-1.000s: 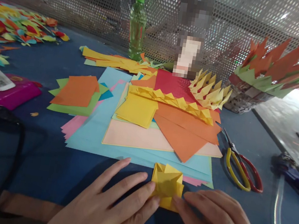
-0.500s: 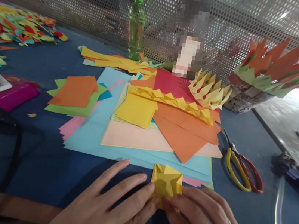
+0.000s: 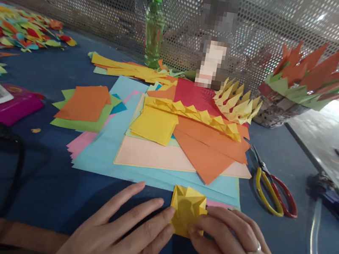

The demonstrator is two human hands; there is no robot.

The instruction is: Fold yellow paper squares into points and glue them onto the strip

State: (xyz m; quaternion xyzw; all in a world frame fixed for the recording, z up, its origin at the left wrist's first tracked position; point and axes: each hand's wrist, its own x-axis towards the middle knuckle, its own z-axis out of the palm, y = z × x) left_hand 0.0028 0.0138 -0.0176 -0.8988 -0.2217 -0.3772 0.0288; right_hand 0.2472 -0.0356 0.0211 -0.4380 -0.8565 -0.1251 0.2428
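**Two hands pressing a fold into a small yellow paper piece**

Both hands work at the near edge of the blue table (image 3: pixel 33 191). A folded yellow paper piece (image 3: pixel 187 207) lies flat there, at six o'clock from the stack of coloured sheets (image 3: pixel 164 160) and touching its near edge. The left hand (image 3: pixel 120 235) rests palm down with its fingers spread and loose, and its fingertips (image 3: pixel 170 215) press the piece's nine o'clock side without closing round it. The right hand (image 3: pixel 233 251), a ring on one finger, curls its fingers over the piece's four o'clock corner and pins it; whether the thumb is under the paper I cannot tell.

By my reading, a crease is being set, with the star-like centre already formed. The next move seems to call for a steady hold from the left hand, so the piece does not slide while the corner is flattened.

Scissors (image 3: pixel 270 190) lie at three o'clock from the sheets, well apart from the hands.
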